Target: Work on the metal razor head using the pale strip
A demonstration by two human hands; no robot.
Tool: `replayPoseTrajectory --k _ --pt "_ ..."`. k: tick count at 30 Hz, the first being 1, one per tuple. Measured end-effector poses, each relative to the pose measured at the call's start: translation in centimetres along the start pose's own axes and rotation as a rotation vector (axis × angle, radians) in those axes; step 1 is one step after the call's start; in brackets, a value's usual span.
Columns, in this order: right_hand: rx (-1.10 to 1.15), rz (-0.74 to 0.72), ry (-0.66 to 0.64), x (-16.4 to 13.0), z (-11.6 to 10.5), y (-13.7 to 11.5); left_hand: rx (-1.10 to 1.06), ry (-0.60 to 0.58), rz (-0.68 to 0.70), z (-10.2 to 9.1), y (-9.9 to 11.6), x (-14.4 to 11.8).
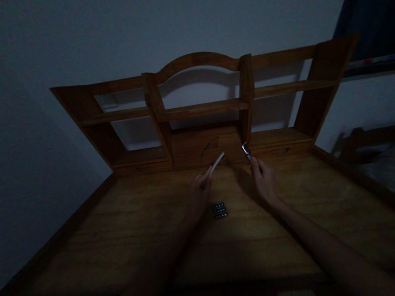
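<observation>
While left hand [200, 188] grips stick [217, 163], wooden desk [121, 233]

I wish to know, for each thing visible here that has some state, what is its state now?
Left grip: closed on pale stick.
Pale stick: held, slanted, far end free.
Right grip: closed on metal tool.
Metal tool: held, hooked end free.
Dark strips: lying on desk.
Left drawer: appears shut.
Right drawer: appears shut.
</observation>
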State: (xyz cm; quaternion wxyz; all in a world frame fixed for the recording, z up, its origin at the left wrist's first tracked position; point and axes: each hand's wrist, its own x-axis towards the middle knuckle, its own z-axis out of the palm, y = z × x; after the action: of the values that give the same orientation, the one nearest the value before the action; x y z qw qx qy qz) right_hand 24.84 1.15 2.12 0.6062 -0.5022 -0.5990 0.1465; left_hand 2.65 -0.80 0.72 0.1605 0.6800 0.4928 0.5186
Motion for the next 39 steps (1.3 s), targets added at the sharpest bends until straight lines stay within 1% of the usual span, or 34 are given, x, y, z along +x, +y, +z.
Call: replayPoseTrajectory --k 5,7,10,15,19,23,25,28,32,36,39 --pt "0.334 0.323 -0.152 -1.1 2.1 0.6 -0.025 0.005 -0.027 -0.3 0.9 0.0" --pt "0.428 0.379 -0.198 -1.6 2.8 0.4 -0.033 0.003 -0.038 -0.4 1.3 -0.1" --pt "0.471 0.352 -0.220 -1.9 2.9 -0.1 -0.035 -0.026 -0.028 -0.3 1.3 -0.2" --pt "0.466 0.301 -0.202 -1.7 2.2 -0.5 -0.058 -0.088 -0.040 0.2 0.2 -0.1" --pt "0.423 0.317 -0.184 -1.4 2.2 -0.1 -0.180 -0.137 -0.112 0.3 -0.4 0.0" --pt "0.364 0.301 -0.164 -1.4 2.3 0.4 -0.233 -0.091 -0.183 0.1 -0.5 0.0" --pt "0.347 0.291 -0.174 -1.4 2.2 0.3 -0.270 -0.098 -0.207 0.1 -0.7 0.1" --pt "0.307 0.208 -0.210 -1.1 1.7 0.0 -0.360 -0.137 -0.275 0.1 -0.9 0.1" --pt "0.198 0.045 -0.196 -0.5 1.0 -0.4 -0.455 -0.165 -0.355 0.2 -0.6 0.0" --pt "0.131 0.020 -0.180 -0.2 0.7 -0.2 -0.543 -0.219 -0.362 0.1 0.2 -0.1" --pt "0.119 0.020 -0.178 -0.2 0.8 0.1 -0.575 -0.233 -0.370 -0.1 0.7 -0.2"
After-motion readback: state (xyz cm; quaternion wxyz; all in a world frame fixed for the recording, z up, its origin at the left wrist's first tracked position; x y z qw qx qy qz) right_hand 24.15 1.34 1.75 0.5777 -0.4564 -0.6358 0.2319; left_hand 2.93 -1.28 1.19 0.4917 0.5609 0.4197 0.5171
